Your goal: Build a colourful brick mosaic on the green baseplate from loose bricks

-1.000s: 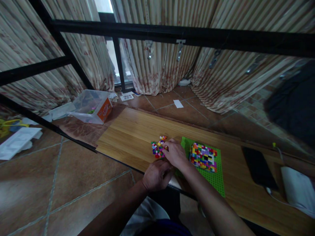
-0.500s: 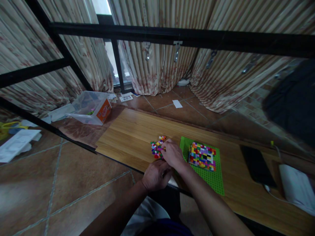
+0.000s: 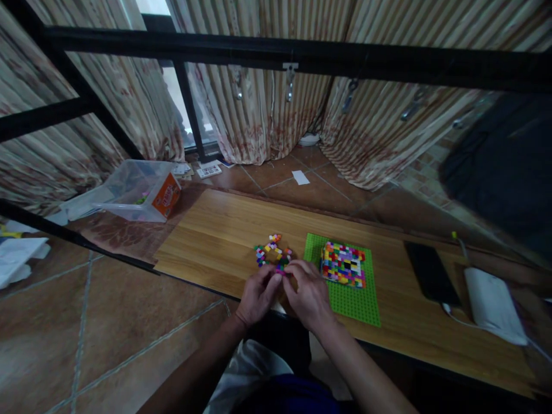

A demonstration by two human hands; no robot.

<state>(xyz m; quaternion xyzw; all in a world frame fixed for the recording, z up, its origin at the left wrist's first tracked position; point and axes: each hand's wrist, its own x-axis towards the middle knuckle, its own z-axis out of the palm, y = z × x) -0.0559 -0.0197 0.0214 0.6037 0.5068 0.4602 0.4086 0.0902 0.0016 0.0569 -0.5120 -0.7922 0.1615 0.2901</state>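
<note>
My left hand [image 3: 260, 294] and my right hand [image 3: 309, 293] meet at the near edge of the wooden board, fingertips almost touching. Both are closed in a pinch on small pink-purple toy bricks [image 3: 280, 272], which the fingers partly cover. Just beyond them lies a loose scatter of small coloured toy bricks [image 3: 272, 247]. To the right of my right hand, a multicoloured block built of toy bricks [image 3: 344, 264] sits on a green studded baseplate [image 3: 356, 305].
A black phone [image 3: 431, 273] and a white power bank [image 3: 495, 305] with a cable lie on the board's [image 3: 215, 230] right part. At the far left stands a clear plastic bin [image 3: 133, 190] with an orange label. A black metal bar [image 3: 241, 49] crosses above.
My right hand has drawn back from the loose bricks to meet my left fingertips. The brick pile is more spread, with a gap in its middle. The camera view has shifted slightly.
</note>
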